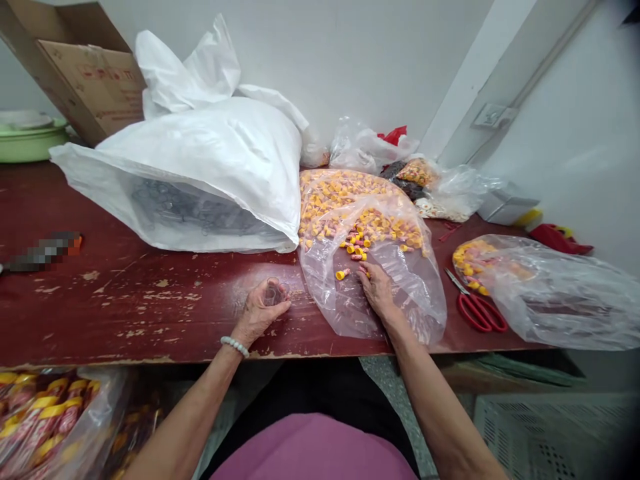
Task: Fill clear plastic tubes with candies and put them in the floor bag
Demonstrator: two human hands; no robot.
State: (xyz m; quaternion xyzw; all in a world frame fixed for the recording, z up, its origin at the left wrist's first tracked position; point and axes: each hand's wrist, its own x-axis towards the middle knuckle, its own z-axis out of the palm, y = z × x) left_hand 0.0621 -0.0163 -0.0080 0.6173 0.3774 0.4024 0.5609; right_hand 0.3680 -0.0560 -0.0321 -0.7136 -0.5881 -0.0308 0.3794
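My left hand (pixel 257 313) is closed around a small clear plastic tube (pixel 273 293), its round end showing, just above the table. My right hand (pixel 379 290) reaches over a clear plastic bag (pixel 345 313), its fingertips pinched on a small yellow-and-pink piece (pixel 367 271) that they partly hide. Many more such yellow caps with pink parts (pixel 345 193) lie in the bag, and a loose cap (pixel 342 275) rests left of my fingers. Left of this bag, a large white sack (pixel 215 147) opens toward me with clear plastic pieces (pixel 195 207) inside.
Red-handled scissors (pixel 481 312) lie at the right beside another clear bag (pixel 555 293) holding yellow pieces. A cardboard box (pixel 95 87) and a green basin (pixel 30 143) stand at back left. Below the table's left front are bagged yellow-capped tubes (pixel 45 420); a grey crate (pixel 560 427) is lower right.
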